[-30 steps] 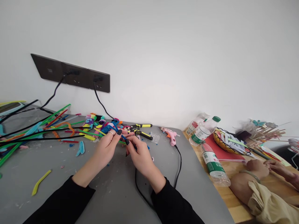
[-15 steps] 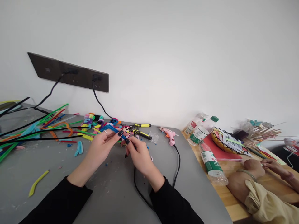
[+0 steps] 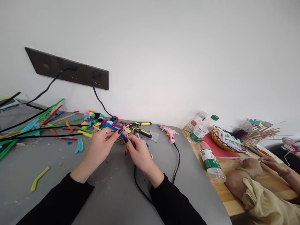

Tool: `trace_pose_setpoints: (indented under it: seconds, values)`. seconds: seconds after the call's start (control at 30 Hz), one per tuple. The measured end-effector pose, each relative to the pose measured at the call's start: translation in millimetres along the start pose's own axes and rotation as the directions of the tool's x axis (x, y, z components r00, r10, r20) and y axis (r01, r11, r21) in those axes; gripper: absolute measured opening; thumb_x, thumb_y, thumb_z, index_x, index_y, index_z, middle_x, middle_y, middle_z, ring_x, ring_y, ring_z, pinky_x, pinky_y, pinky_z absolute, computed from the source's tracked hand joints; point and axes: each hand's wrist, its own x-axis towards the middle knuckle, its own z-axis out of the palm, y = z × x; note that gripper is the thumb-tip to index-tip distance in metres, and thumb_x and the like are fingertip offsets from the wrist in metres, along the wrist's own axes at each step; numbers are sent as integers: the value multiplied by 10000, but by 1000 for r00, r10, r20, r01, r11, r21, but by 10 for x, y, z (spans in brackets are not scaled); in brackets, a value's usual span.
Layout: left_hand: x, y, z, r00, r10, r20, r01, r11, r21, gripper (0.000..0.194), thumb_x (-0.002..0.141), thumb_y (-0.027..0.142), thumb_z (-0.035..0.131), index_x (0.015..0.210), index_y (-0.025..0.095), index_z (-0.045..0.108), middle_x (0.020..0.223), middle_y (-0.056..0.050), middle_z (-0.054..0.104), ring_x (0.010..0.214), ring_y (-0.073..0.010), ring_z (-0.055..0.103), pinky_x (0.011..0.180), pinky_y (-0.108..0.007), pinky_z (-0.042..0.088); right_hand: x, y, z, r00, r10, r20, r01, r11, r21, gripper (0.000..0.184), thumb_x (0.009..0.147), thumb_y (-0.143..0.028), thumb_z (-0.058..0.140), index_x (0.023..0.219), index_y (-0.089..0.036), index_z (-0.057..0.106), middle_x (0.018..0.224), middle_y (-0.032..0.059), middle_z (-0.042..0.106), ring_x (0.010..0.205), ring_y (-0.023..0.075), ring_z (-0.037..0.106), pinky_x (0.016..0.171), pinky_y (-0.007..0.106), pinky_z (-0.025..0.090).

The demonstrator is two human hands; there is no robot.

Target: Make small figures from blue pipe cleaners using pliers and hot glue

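Two hands pinch one slim, fuzzy blue strip.

Colours: blue strip mid-frame, multicoloured strips left, grey table.
Left hand, right hand: black nails. Sleeves black. Pliers handles yellow/black, centre. Glue gun pink. Wall white. Socket panel dark brown, upper left. Frame right: green-and-white bottle label, red folder, co-worker's sleeve beige.
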Motion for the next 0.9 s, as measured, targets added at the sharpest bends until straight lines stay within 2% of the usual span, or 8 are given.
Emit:
trace_pose_setpoints:
  seconds: [0.3, 0.4, 0.5, 0.57, 0.67, 0.8, 0.9]
  values:
    - [-8, -3, 4, 1000, 29, -4, -28, 998, 58, 466, 764, 701, 693, 709, 238, 694, 767, -108, 787, 819, -357, 741, 655, -375, 568, 4, 21, 2, 1000, 17, 0, -17, 1000, -8, 240, 976, -300, 445, 845, -215, 627, 597, -49, 547, 553, 131, 492, 582, 245, 365]
    - [-5, -23, -12, 999, 40, 12, -41, 995, 86, 451, 776, 681, 688, 734, 232, 701, 810, -116, 802, 847, -366, 750, 686, -384, 579, 10, 12, 6, 1000, 26, -12, -26, 1000, 2, 238, 965, -314, 448, 847, -213, 628, 590, -49, 537, 552, 132, 490, 575, 243, 369]
    - [-5, -55, -20, 994, 108, 15, -109, 983, 148, 408, 816, 631, 656, 764, 233, 728, 844, -115, 816, 856, -363, 761, 712, -388, 586, 16, 4, 6, 998, 33, -53, -33, 999, 5, 245, 945, -334, 454, 756, -223, 564, 574, -46, 526, 551, 130, 484, 573, 243, 365]
    - [-14, -77, -12, 982, 189, 19, -189, 957, 222, 376, 852, 581, 619, 786, 231, 742, 847, -111, 819, 816, -350, 767, 668, -376, 583, 19, 7, 7, 996, 35, -77, -34, 999, 13, 271, 936, -363, 455, 709, -229, 518, 565, -44, 522, 551, 130, 480, 576, 245, 362]
    - [-46, -93, 19, 937, 337, 92, -348, 874, 338, 350, 922, 487, 538, 878, 216, 756, 877, -95, 822, 758, -307, 767, 620, -355, 577, 22, 23, 13, 993, 42, -113, -39, 999, 27, 271, 908, -368, 460, 676, -231, 494, 562, -42, 520, 556, 130, 483, 579, 246, 361]
    - [-104, -105, 81, 827, 511, 233, -560, 719, 411, 355, 1000, 344, 434, 1035, 198, 755, 1058, -99, 805, 933, -258, 765, 809, -341, 605, 41, 51, 25, 982, 106, -158, -92, 991, 95, 205, 845, -311, 471, 657, -232, 488, 545, -50, 518, 536, 125, 494, 564, 239, 368]
    - [-124, -140, 119, 766, 562, 313, -642, 640, 422, 376, 1017, 307, 406, 1129, 196, 747, 1116, -107, 785, 1052, -251, 738, 909, -338, 588, 63, 69, 23, 968, 201, -151, -168, 964, 205, 206, 845, -317, 483, 658, -233, 498, 512, -60, 507, 497, 122, 497, 536, 236, 365]
